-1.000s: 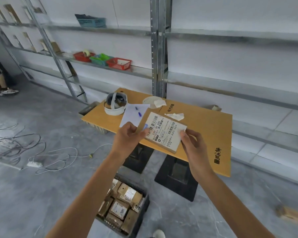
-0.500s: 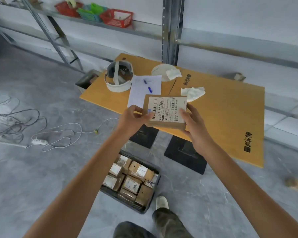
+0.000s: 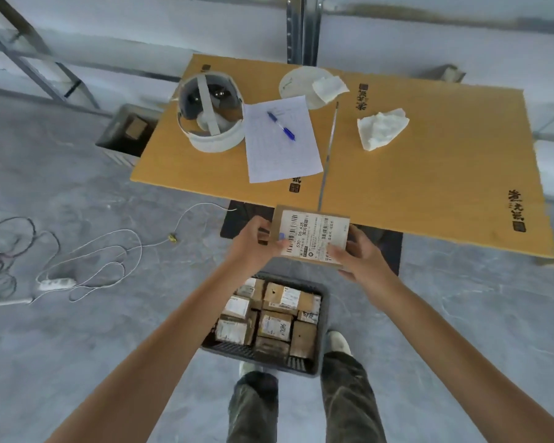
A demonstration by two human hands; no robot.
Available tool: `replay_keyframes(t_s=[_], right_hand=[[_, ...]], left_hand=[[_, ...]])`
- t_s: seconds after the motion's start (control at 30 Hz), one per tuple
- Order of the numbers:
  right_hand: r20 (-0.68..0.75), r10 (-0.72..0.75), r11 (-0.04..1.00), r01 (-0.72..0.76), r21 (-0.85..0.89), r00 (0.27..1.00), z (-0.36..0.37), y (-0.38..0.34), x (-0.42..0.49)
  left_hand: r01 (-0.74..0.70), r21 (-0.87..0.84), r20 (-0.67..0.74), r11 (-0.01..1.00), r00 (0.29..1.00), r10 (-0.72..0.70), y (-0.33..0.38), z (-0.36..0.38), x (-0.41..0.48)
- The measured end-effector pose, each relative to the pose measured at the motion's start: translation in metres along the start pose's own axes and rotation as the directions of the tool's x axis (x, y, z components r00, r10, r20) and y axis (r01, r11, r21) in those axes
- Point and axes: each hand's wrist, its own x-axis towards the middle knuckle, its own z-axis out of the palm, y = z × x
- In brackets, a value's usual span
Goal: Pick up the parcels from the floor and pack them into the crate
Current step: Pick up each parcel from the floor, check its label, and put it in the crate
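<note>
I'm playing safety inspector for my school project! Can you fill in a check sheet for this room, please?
Surface: wooden table, standing on a grey floor.
Job's things: parcel with a label, held in the air; crate on the floor below, holding many packed parcels.
Clutter: on the table, a headset, a paper sheet with a blue pen on it, and a crumpled tissue.
Grippers: left hand and right hand each grip one side of the parcel.
Cables: white cable looped on the floor, with a power strip.
Surroundings: metal shelving behind the table; second crate beside it.
</note>
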Motion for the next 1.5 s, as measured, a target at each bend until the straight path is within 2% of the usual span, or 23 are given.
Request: replay_keyframes(t_s=[0.07,0.2,0.4,0.53,0.7,0.9,0.97,1.07,1.2,1.3,1.4,1.5], right_hand=[[-0.014,0.028,0.999,-0.027,0.027,1.000,0.022,0.009,0.006],[-0.145,0.004,0.999,0.002,0.041,0.989,0.060,0.021,0.024],[-0.322,0.042,0.999,-0.047,-0.008,0.946,0.098,0.083,0.063],[-0.378,0.145,0.983,-0.178,-0.053,0.915,0.115,0.172,0.103],[-0.405,0.369,0.909,-0.416,-0.030,0.836,0.136,0.319,0.148],[-0.365,0.458,0.805,-0.552,-0.216,0.811,0.135,0.467,0.213],[-0.351,0.454,0.789,-0.552,-0.268,0.819,0.129,0.500,0.234],[-0.344,0.383,0.729,-0.510,-0.457,0.857,0.113,0.533,0.266],[-0.262,0.296,0.594,-0.392,-0.703,0.919,0.088,0.564,0.301],[-0.189,0.307,0.467,-0.321,-0.824,0.933,0.073,0.578,0.318],[-0.102,0.355,0.503,-0.282,-0.817,0.929,0.061,0.583,0.331],[-0.013,0.360,0.483,-0.198,-0.853,0.933,0.059,0.592,0.335]], left_hand=[[0.005,0.012,0.023,1.000,1.000,-0.005,-0.021,-0.014,0.008],[0.028,0.033,0.094,0.999,0.995,-0.031,-0.055,-0.036,0.036],[0.121,-0.037,0.109,0.992,0.987,-0.117,-0.117,-0.018,0.082],[0.190,-0.016,0.149,0.982,0.971,-0.186,-0.194,0.028,0.113],[0.298,0.083,0.266,0.951,0.913,-0.310,-0.330,0.117,0.147],[0.382,0.162,0.334,0.910,0.846,-0.415,-0.455,0.207,0.186],[0.396,0.154,0.352,0.905,0.834,-0.425,-0.483,0.231,0.197],[0.412,0.106,0.399,0.905,0.816,-0.419,-0.509,0.267,0.210],[0.504,0.081,0.476,0.860,0.739,-0.477,-0.525,0.317,0.211],[0.573,0.008,0.549,0.820,0.683,-0.482,-0.528,0.351,0.201],[0.593,-0.065,0.545,0.803,0.695,-0.469,-0.528,0.376,0.196],[0.646,-0.032,0.488,0.763,0.676,-0.552,-0.543,0.397,0.195]])
